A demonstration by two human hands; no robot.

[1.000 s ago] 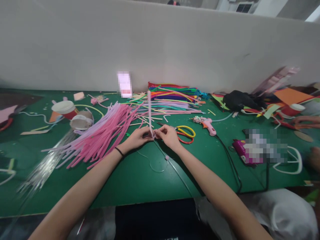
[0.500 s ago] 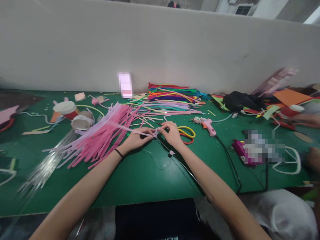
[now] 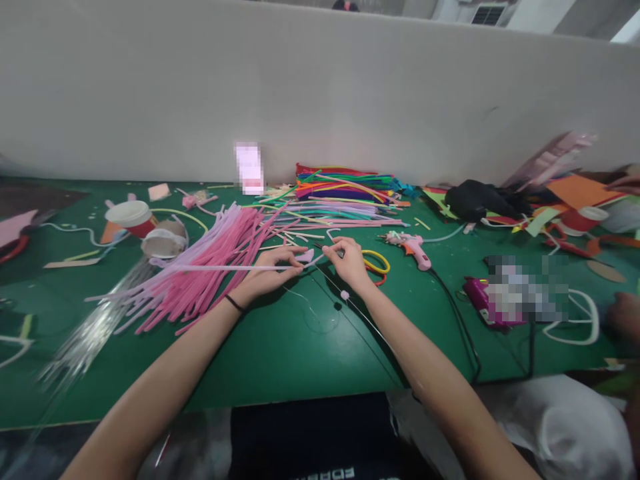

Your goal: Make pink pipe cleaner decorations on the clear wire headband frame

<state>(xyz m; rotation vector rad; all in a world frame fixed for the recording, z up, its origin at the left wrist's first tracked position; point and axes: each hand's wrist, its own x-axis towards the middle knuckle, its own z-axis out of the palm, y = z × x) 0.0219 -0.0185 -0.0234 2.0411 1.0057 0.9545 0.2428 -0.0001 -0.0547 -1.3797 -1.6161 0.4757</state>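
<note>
My left hand (image 3: 273, 272) is closed in a pinch around a lilac pipe cleaner (image 3: 215, 268), whose long end runs out to the left. A small bent lilac piece (image 3: 304, 256) shows at the left fingertips. Close by on the right, my right hand (image 3: 349, 263) pinches the other end of the pipe cleaner. A dark, thin tool, too small to name, pokes from its fingers. Below the hands a thin wire (image 3: 370, 323) slants under the right forearm, with a small lilac lump (image 3: 345, 295) on it. Pink pipe cleaners (image 3: 215, 267) lie left of my left hand.
A pink glue gun (image 3: 416, 248) with a black cord lies to the right. Multicoloured pipe cleaners (image 3: 345, 183) are heaped at the back by the grey partition (image 3: 320, 93). Paper cups (image 3: 133, 217) stand left. At far right another person's hand (image 3: 625, 317) rests near a purple object (image 3: 480, 301).
The lilac pipe cleaner's long end has swung down from a slant to nearly level. My right hand has drawn slightly away from the left, and the lilac lump on the wire has shifted up slightly.
</note>
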